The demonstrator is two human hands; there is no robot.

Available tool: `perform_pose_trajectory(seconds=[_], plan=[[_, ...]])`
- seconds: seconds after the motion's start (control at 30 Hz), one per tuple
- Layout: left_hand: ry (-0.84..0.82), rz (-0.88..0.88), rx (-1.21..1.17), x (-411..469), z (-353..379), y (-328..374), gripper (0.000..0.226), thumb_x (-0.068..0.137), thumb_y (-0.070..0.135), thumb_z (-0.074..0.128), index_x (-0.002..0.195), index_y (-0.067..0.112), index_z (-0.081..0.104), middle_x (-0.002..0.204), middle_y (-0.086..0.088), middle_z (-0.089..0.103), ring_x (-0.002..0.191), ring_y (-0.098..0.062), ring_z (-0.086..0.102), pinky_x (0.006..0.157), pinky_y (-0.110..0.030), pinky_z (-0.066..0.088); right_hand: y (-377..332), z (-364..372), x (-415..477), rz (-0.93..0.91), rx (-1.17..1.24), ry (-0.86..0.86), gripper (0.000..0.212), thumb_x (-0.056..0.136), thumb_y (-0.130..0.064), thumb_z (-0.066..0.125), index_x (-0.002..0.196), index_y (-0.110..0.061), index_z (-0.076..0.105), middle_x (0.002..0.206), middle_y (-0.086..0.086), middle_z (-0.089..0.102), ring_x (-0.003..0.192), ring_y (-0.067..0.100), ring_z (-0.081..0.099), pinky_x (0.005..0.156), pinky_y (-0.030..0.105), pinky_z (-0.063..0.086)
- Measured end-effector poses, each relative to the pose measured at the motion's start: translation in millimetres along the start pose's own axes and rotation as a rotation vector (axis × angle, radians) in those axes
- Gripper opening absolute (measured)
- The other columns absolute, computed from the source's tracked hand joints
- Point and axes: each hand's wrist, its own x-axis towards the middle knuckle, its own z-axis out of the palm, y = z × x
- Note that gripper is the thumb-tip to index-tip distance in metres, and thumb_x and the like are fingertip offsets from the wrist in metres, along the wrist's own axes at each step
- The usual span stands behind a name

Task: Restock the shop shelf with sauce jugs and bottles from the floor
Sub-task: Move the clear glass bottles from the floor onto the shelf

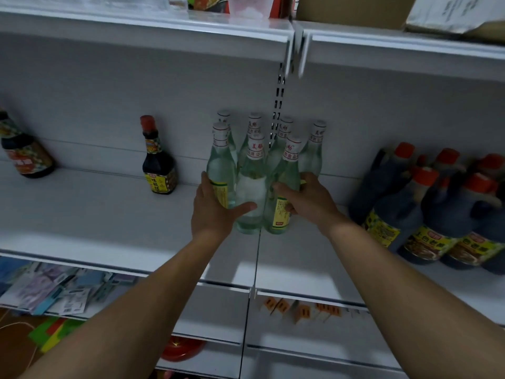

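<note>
Clear bottles [252,187] w/ white caps, bunched mid-frame on white shelf [109,214]. L hand [216,214] grips cluster's left side, thumb across front-centre bottle. R hand [308,201] wraps right side, fingers curled on yellow-label bottle. Cluster sits btwn both palms. Dark jugs [437,206] at right.

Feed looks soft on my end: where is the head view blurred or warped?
Head view: light dim and bluish; upper shelf edge bows from the wide lens; shelf bracket at top smeared; clear bottles, left hand and right hand fairly sharp; dark jugs soft.
</note>
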Motion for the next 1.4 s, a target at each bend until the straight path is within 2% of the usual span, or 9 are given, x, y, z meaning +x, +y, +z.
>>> perform_pose_trajectory(seconds=[0.07, 0.23, 0.6, 0.77, 0.9, 1.0, 1.07, 1.2, 1.4], plan=[[0.031, 0.006, -0.048, 4.3, 2.9, -3.5, 0.123, 0.048, 0.06, 0.085, 0.148, 0.021, 0.024, 0.146, -0.005, 0.041, 0.132, -0.026, 0.042, 0.106, -0.047, 0.041, 1.7, 0.1, 4.0, 0.011, -0.015, 0.016, 0.067, 0.061, -0.07, 0.07, 0.107, -0.026, 0.05, 0.1, -0.005, 0.068, 0.085, 0.016, 0.07, 0.082, 0.042, 0.059], [0.125, 0.031, -0.125, 10.0, 12.3, -6.7, 0.107, 0.052, 0.05, 0.088, 0.14, 0.018, 0.036, 0.137, -0.003, 0.049, 0.122, -0.023, 0.049, 0.1, -0.046, 0.047, 3.2, 0.1, 12.1, -0.004, -0.024, 0.021, 0.057, 0.057, -0.073, 0.067, 0.092, -0.032, 0.049, 0.096, -0.004, 0.069, 0.087, 0.018, 0.069, 0.082, 0.044, 0.058], [0.128, 0.002, -0.105, 8.4, 24.7, -6.6, 0.11, 0.06, 0.049, 0.085, 0.148, 0.023, 0.023, 0.143, -0.002, 0.044, 0.128, -0.023, 0.046, 0.101, -0.041, 0.044, 6.9, -1.6, 17.4, -0.014, -0.005, 0.018, 0.051, 0.062, -0.067, 0.071, 0.09, -0.032, 0.047, 0.097, -0.003, 0.068, 0.084, 0.017, 0.07, 0.081, 0.044, 0.059], [0.072, -0.019, -0.117, 10.9, 18.2, -4.1, 0.113, 0.055, 0.051, 0.086, 0.145, 0.019, 0.026, 0.141, -0.004, 0.045, 0.127, -0.024, 0.046, 0.104, -0.047, 0.044, -0.9, -3.7, 12.0, -0.008, -0.054, -0.008, 0.064, 0.067, -0.067, 0.069, 0.108, -0.023, 0.049, 0.105, -0.001, 0.066, 0.093, 0.021, 0.068, 0.084, 0.043, 0.057], [-0.004, -0.09, -0.112, 12.3, 6.7, 1.4, 0.114, 0.053, 0.059, 0.081, 0.145, 0.019, 0.027, 0.142, -0.006, 0.045, 0.127, -0.027, 0.047, 0.104, -0.047, 0.043, -11.4, -8.7, -1.5, -0.007, -0.173, 0.002, 0.053, 0.08, -0.06, 0.063, 0.113, -0.019, 0.051, 0.109, 0.0, 0.065, 0.097, 0.02, 0.064, 0.081, 0.032, 0.053], [-0.069, -0.203, -0.124, 6.7, -3.5, 6.2, 0.107, 0.073, 0.048, 0.077, 0.153, 0.014, 0.014, 0.156, -0.009, 0.026, 0.138, -0.028, 0.035, 0.111, -0.041, 0.036, -13.6, -10.0, -15.0, -0.018, -0.257, 0.078, 0.051, 0.086, -0.054, 0.059, 0.118, -0.015, 0.05, 0.114, 0.004, 0.062, 0.102, 0.023, 0.059, 0.074, 0.026, 0.04], [-0.091, -0.235, -0.076, -0.3, -11.5, 3.0, 0.095, 0.079, 0.049, 0.071, 0.151, 0.014, 0.02, 0.155, -0.008, 0.028, 0.137, -0.027, 0.037, 0.111, -0.04, 0.036, -16.3, -7.1, -24.8, -0.017, -0.313, 0.107, 0.047, 0.087, -0.053, 0.057, 0.114, -0.014, 0.052, 0.118, 0.006, 0.061, 0.107, 0.027, 0.058, 0.076, 0.028, 0.039], [-0.162, -0.177, -0.022, -22.3, -35.6, -8.8, 0.054, 0.083, 0.046, 0.066, 0.127, 0.017, 0.054, 0.119, 0.001, 0.062, 0.105, -0.022, 0.059, 0.092, -0.033, 0.048, -24.2, 7.6, -45.0, -0.015, -0.374, 0.112, 0.035, 0.086, -0.05, 0.056, 0.108, -0.023, 0.057, 0.12, 0.004, 0.063, 0.108, 0.027, 0.058, 0.079, 0.028, 0.041], [-0.27, -0.149, -0.026, -67.7, -77.8, -29.5, 0.03, 0.08, 0.051, 0.064, 0.089, 0.022, 0.069, 0.091, 0.0, 0.073, 0.086, -0.023, 0.068, 0.085, -0.042, 0.055, -42.6, 49.5, -88.4, -0.041, -0.315, 0.093, 0.038, 0.083, -0.051, 0.061, 0.109, -0.024, 0.058, 0.105, -0.004, 0.062, 0.104, 0.022, 0.058, 0.078, 0.028, 0.043]])
